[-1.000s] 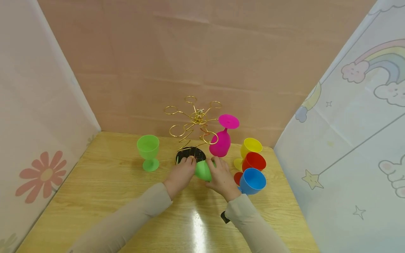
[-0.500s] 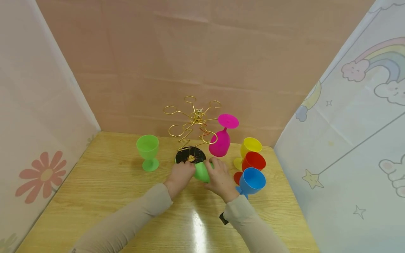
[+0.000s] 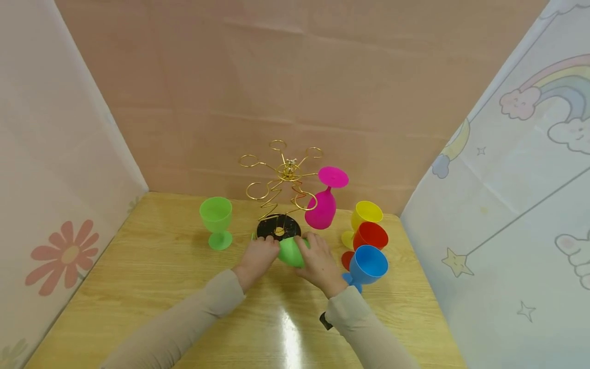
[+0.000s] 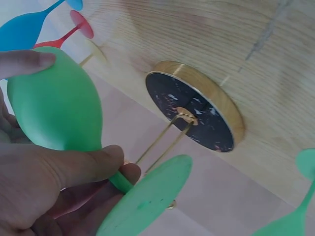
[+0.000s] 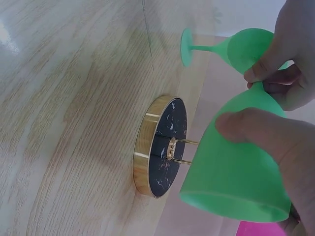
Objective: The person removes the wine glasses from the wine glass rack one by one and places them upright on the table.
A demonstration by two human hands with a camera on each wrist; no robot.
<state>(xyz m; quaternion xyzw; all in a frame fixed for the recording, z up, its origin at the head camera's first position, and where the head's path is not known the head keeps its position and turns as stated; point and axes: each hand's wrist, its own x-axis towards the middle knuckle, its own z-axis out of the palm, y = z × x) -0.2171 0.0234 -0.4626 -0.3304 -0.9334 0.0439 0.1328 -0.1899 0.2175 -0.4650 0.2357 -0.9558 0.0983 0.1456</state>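
A green plastic goblet (image 3: 291, 252) lies sideways between both hands in front of the gold wire rack (image 3: 289, 177). My left hand (image 3: 256, 260) pinches its stem just above the foot, thumb against fingers, as the left wrist view shows. With my right hand (image 3: 321, 264) I grip the bowl; the right wrist view has the thumb pressed along its side and the rim facing away from the left hand. Behind the hands, the rack's black round base (image 5: 170, 147) is partly covered. A magenta goblet (image 3: 321, 209) hangs upside down on the rack's right side.
Another green goblet (image 3: 215, 218) stands upright on the wooden table (image 3: 152, 287) to the left. At right, yellow (image 3: 366, 212), red (image 3: 371, 234) and blue (image 3: 369, 264) goblets stand close together in a row. Fabric panels enclose the table's back and sides.
Both hands have drawn slightly left and toward the front with the green goblet, exposing more of the rack's base. The goblet's bowl shows more from above. The other goblets stay put.
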